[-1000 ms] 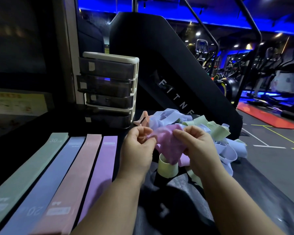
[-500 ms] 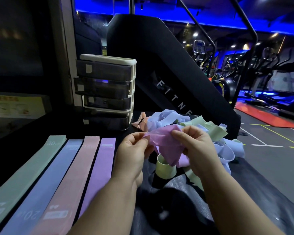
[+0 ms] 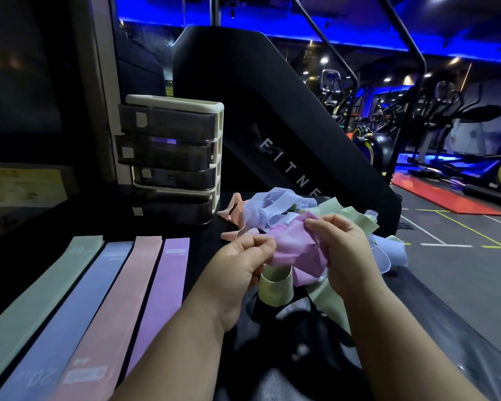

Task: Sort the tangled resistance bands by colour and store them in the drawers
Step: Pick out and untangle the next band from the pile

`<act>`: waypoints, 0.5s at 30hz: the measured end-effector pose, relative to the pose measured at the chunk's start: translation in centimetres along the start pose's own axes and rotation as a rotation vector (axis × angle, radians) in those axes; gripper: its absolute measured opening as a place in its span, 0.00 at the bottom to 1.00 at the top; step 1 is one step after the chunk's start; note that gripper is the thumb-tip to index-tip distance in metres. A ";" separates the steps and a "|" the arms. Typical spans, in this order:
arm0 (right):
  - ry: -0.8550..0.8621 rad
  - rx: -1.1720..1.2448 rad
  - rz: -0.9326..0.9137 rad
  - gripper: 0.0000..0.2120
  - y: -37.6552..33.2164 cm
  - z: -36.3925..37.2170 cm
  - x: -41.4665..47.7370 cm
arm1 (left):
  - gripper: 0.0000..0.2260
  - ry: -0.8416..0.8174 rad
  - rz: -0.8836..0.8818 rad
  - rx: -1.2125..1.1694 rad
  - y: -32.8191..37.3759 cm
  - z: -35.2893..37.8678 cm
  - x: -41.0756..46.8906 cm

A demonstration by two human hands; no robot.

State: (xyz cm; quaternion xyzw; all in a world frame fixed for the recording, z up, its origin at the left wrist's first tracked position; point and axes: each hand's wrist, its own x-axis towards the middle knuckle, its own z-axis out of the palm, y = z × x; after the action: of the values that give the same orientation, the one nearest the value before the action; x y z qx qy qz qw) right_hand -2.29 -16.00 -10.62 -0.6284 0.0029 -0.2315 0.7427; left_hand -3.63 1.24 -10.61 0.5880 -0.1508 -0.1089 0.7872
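Left hand (image 3: 243,261) pinches purple band (image 3: 295,244) edge, fingers curled. Right hand (image 3: 344,250) pinches opposite edge. Band at frame centre, against pile (image 3: 281,204) toward 12 o'clock. Best: tease apart slowly, find free loop, avoid dragging neighbours. Drawers (image 3: 171,157) at 10 o'clock.

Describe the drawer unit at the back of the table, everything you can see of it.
The drawer unit is an upright tower: a cream, plastic-looking frame holding four stacked drawers of dark, smoky see-through plastic, each with a pale tag at the left of its front. None is pulled clearly open. A faint purple glow shows in the second drawer; contents cannot be told. It stands on the dark table, beyond the four flat bands and left of the tangled pile.
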 end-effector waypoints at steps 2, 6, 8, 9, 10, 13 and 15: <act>0.003 -0.003 0.000 0.08 -0.1 0.1 0.0 | 0.12 -0.007 0.031 0.002 0.0 0.0 0.0; 0.017 -0.004 -0.005 0.06 -0.4 0.1 -0.1 | 0.07 -0.047 0.078 0.047 -0.2 -0.1 0.0; 0.028 0.007 -0.015 0.05 -0.4 -0.1 0.0 | 0.06 -0.032 0.100 0.090 -0.1 0.1 -0.1; 0.029 0.009 -0.022 0.05 -0.5 -0.2 0.0 | 0.07 -0.023 0.113 0.113 -0.1 0.2 -0.2; 0.027 0.006 -0.028 0.06 -0.5 -0.2 0.0 | 0.07 -0.018 0.122 0.132 -0.1 0.2 -0.2; 0.010 -0.017 -0.059 0.05 -0.5 -0.2 -0.1 | 0.04 0.014 0.121 0.182 -0.5 0.2 0.0; 0.012 -0.017 -0.082 0.08 -0.5 -0.2 -0.1 | 0.03 0.046 0.098 0.162 -0.6 0.1 0.1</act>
State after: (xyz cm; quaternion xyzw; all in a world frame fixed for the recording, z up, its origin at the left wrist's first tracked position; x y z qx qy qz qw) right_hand -2.60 -16.21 -10.19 -0.6327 -0.0166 -0.2654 0.7273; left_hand -3.59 0.96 -11.13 0.6439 -0.1696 -0.0442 0.7448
